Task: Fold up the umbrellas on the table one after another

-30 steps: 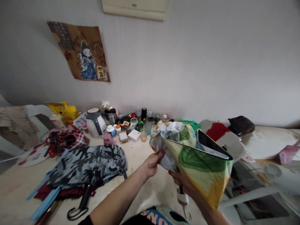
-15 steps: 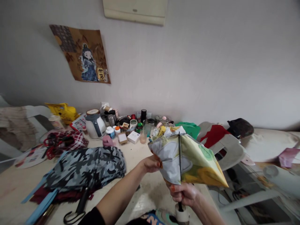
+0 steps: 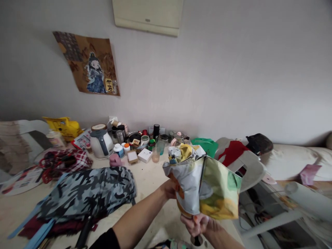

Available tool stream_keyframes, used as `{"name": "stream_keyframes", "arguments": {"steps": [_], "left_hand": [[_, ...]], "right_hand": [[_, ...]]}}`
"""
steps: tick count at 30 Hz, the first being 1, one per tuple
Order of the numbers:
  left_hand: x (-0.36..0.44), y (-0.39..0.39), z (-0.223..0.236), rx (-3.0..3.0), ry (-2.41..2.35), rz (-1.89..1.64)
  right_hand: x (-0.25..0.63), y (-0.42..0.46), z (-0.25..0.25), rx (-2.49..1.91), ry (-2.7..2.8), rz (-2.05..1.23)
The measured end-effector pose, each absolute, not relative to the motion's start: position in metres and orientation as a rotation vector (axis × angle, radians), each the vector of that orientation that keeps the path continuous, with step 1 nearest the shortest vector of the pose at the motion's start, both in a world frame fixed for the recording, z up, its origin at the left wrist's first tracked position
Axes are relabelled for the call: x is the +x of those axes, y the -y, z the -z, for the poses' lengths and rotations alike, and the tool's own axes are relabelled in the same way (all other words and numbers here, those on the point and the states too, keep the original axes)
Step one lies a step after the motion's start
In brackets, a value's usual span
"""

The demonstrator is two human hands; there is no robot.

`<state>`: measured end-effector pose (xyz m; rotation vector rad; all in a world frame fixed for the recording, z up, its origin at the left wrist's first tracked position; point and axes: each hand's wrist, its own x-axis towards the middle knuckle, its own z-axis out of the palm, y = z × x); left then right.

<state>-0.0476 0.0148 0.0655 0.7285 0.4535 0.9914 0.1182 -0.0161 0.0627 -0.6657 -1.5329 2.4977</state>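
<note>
I hold a folded umbrella [image 3: 207, 188] with white, green and yellow printed fabric upright over the table's near edge. My left hand [image 3: 168, 188] is closed on the fabric at its left side, fingers partly hidden behind the cloth. My right hand [image 3: 198, 224] grips the umbrella low down, just above its white handle [image 3: 199, 242], with the fabric bunched above the fingers. A grey camouflage umbrella [image 3: 88, 192] lies collapsed on the table to the left.
The cream table [image 3: 149, 174] carries a white kettle [image 3: 100, 143], several small jars and boxes, a red plaid cloth [image 3: 64, 159] and a yellow toy [image 3: 63, 126] at the back. A white chair [image 3: 250, 171] with red cloth stands right, a bed [image 3: 293, 157] beyond.
The umbrella's fabric has swung from spread out to the right into a tighter bundle hanging straight. My right hand has dropped lower in view; my left hand stays on the cloth.
</note>
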Motion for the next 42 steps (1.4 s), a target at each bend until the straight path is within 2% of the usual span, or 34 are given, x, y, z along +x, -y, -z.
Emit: {"name": "stream_keyframes", "arguments": {"steps": [3, 8, 11, 15, 20, 23, 26, 30, 33, 35, 39, 42], "left_hand": [[-0.052, -0.002, -0.090, 0.710, -0.440, -1.080], [-0.051, 0.020, -0.134, 0.718, -0.542, -1.330], [-0.051, 0.027, -0.146, 0.744, -0.543, -1.341], [-0.056, 0.028, -0.145, 0.769, -0.384, -1.153], [-0.043, 0.025, -0.140, 0.693, -0.232, -1.002], [-0.031, 0.024, -0.148, 0.706, -0.215, -1.070], [-0.025, 0.026, -0.161, 0.724, -0.302, -1.256], [-0.026, 0.033, -0.173, 0.674, -0.558, -1.482], [-0.033, 0.036, -0.172, 0.663, -0.567, -1.451], [-0.039, 0.035, -0.168, 0.690, -0.498, -1.346], [-0.043, 0.026, -0.148, 0.691, -0.321, -1.113], [-0.036, 0.023, -0.134, 0.688, -0.200, -0.965]], "right_hand": [[0.117, 0.018, -0.081, -0.627, 1.382, -2.507], [0.113, 0.026, -0.116, -0.883, 1.281, -2.073], [0.108, 0.030, -0.128, -1.042, 1.333, -1.945], [0.106, 0.032, -0.120, -1.039, 1.268, -2.157], [0.113, 0.030, -0.080, -0.691, 1.287, -2.638], [0.116, 0.028, -0.074, -0.550, 1.350, -2.667], [0.113, 0.028, -0.091, -0.565, 1.335, -2.503], [0.102, 0.037, -0.114, -0.916, 1.293, -1.945], [0.095, 0.047, -0.117, -1.149, 1.323, -1.637], [0.094, 0.053, -0.114, -1.180, 1.293, -1.689], [0.100, 0.054, -0.102, -1.000, 1.192, -2.114], [0.105, 0.051, -0.090, -0.709, 1.280, -2.453]]}}
